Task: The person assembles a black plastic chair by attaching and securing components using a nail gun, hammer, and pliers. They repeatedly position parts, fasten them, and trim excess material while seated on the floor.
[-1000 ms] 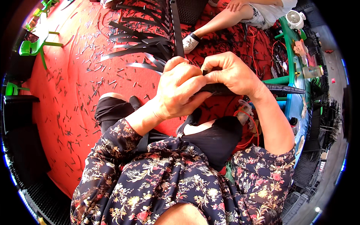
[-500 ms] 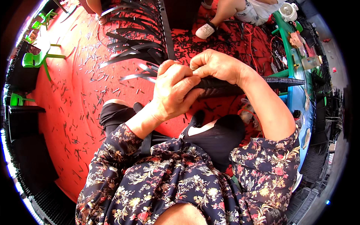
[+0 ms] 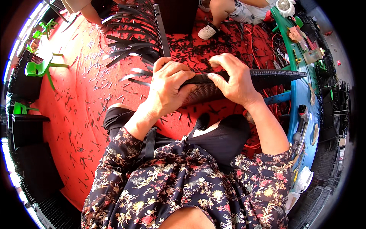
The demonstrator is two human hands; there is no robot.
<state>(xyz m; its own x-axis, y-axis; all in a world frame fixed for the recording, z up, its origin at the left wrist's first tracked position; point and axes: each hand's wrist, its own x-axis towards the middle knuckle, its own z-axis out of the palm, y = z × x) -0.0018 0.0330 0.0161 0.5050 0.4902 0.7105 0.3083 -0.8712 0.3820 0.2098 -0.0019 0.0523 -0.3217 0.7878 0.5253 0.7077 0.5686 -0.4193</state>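
A black woven panel point(image 3: 263, 78) extends across in front of me, its dark rim uppermost and the woven face below showing. My left hand point(image 3: 167, 86) is closed around the panel's left part, thumb on the near side. Loose flat black strips point(image 3: 139, 71) stick out to the left of that hand. Over the rim further right is my right hand point(image 3: 236, 82), its thumb near the edge and its index finger curved apart from it. Nothing shows between them, and its other fingers are partly hidden.
Beyond my hands stands a dark frame bar point(image 3: 162, 34) with long black strips point(image 3: 133, 45) fanning left. Scraps litter the red floor point(image 3: 72, 126). A blue-green table point(image 3: 305, 99) with tools is at right; green chairs point(image 3: 36, 68) are at left. Other people's legs point(image 3: 219, 15) show at the back.
My right hand has moved right, away from the left hand, and its pinch has opened. The panel has tilted, showing more of its woven face. My left hand still grips it.
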